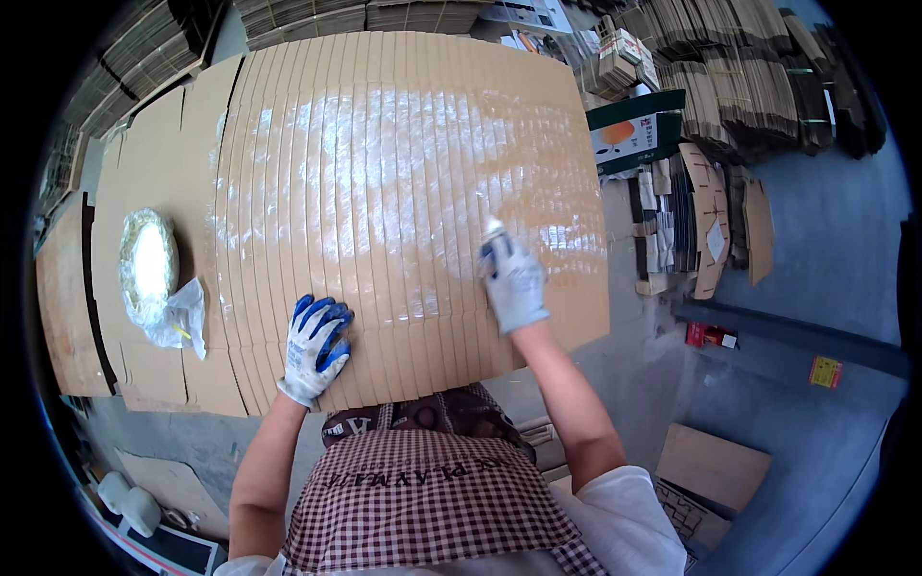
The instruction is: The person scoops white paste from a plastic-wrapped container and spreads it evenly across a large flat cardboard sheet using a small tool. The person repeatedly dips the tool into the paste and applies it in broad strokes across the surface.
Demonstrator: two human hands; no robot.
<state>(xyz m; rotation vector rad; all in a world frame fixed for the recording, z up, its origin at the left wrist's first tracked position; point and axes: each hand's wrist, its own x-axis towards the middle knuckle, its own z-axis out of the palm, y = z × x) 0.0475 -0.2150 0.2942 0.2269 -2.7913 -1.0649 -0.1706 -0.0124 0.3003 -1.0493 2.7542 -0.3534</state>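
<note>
A wide fan of overlapping brown cardboard sheets (384, 336) lies before me, its upper and middle parts covered with shiny, wet-looking streaks. My left hand (317, 348), in a white and blue work glove, rests open on the near edge of the sheets, fingers a little apart. Farther right, my right hand (513, 281) is closed above the sheets in a matching glove. A white tip pokes out past its fingers; the rest of what it grips is hidden. To the left sits a round, plastic-wrapped dish-like thing (130, 274) with a bright white middle and crumpled clear film beside it.
Flat cardboard (144, 374) lies under the left end of the fan. Bundled cardboard stacks (720, 96) stand at the far right, near a dark green printed box (663, 108). A dark metal beam (797, 336) crosses the right side. A cardboard piece (713, 466) lies at lower right.
</note>
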